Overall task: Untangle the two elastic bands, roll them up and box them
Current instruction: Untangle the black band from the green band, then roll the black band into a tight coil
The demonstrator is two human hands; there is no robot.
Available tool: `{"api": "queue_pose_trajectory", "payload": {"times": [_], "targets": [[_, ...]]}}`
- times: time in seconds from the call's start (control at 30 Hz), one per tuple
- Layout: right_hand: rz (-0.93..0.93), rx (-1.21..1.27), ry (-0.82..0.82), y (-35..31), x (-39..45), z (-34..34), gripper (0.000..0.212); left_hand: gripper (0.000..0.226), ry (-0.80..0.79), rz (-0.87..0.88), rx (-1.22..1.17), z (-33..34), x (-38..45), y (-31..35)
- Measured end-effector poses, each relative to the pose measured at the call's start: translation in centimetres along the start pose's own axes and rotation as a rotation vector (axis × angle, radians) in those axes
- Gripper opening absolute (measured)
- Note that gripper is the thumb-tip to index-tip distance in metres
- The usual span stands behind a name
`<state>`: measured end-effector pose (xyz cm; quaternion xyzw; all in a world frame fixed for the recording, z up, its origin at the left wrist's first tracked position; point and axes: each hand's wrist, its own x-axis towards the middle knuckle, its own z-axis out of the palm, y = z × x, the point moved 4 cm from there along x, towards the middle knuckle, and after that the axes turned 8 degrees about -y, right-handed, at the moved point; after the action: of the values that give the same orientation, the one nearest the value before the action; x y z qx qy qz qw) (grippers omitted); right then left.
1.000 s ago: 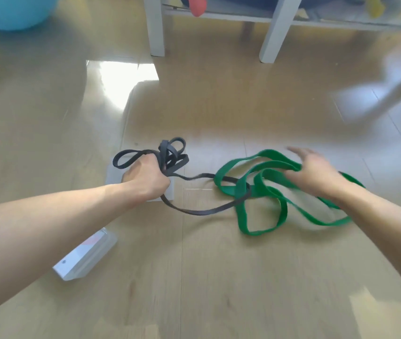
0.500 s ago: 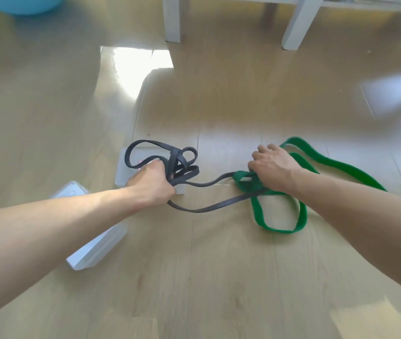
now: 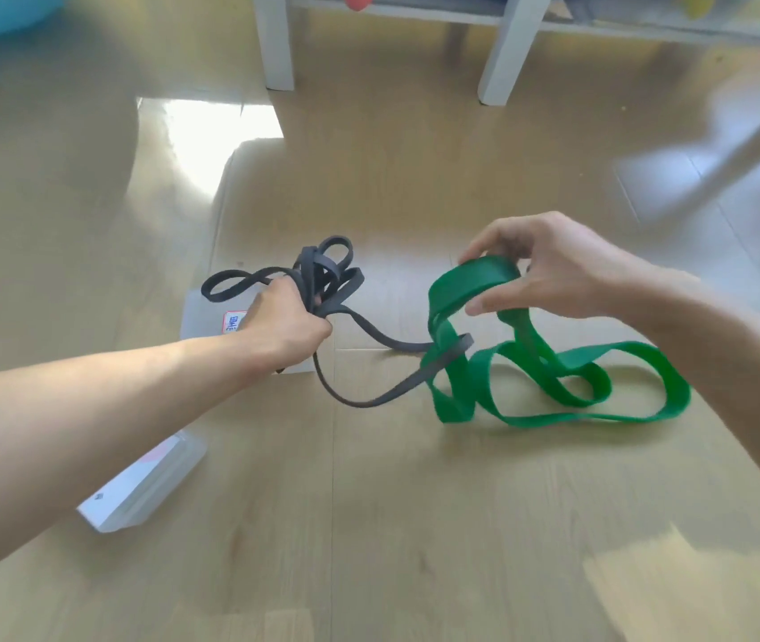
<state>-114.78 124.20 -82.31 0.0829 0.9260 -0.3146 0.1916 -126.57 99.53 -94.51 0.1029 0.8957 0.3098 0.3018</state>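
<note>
nearest the camera, a clear plastic box point(image 3: 146, 488) lies tilted on the wooden floor point(image 3: 368, 525) under the left forearm; a small mark on its label is too small to read. half a second ago it sat closer to the left wrist in the picture, though the head camera has shifted too.

the left hand point(image 3: 283, 329) is in a closed grip, fingers curled round a bunch of loops of the black band point(image 3: 322, 275), much as before. one strand of that band drops to the floor, curves right and passes through the green band point(image 3: 526, 363), so the two are still tangled.

the right hand point(image 3: 549, 271) has changed most: earlier it pressed down low on the green band near the floor, now it is raised and pinches a lifted loop of it between thumb and fingers, the grip partly closed around the strap. the rest of the green band trails in wide loops on the floor below and to the right.

behind the left hand a second clear box point(image 3: 202, 317) lies flat, with a red-framed label bearing blue characters, mostly hidden by the hand and not readable.

farther off stand white furniture legs point(image 3: 505, 53), a patch of sun glare, and a blue ball point(image 3: 3, 11) at the top left corner.
</note>
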Motion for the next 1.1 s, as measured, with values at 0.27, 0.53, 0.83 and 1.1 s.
{"api": "queue_pose_trajectory", "payload": {"times": [0.27,0.53,0.83,1.1], "targets": [[-0.222,0.624,0.250,-0.5,-1.5,-1.7,0.037,0.025,0.036,0.008,0.495,-1.8,-0.7,-2.5],[0.000,0.439,0.766,6.1,-2.2,-5.3,0.028,0.023,-0.053,-0.015,0.324,-1.4,-0.8,-3.3],[0.159,-0.018,0.185,4.4,-0.1,4.0,0.104,0.024,-0.226,0.196,-0.282,-0.7,-4.0,1.4],[0.086,0.443,-0.134,-1.8,3.3,16.7,0.011,0.061,-0.130,0.016,-0.549,-0.7,-3.9,1.6]]}}
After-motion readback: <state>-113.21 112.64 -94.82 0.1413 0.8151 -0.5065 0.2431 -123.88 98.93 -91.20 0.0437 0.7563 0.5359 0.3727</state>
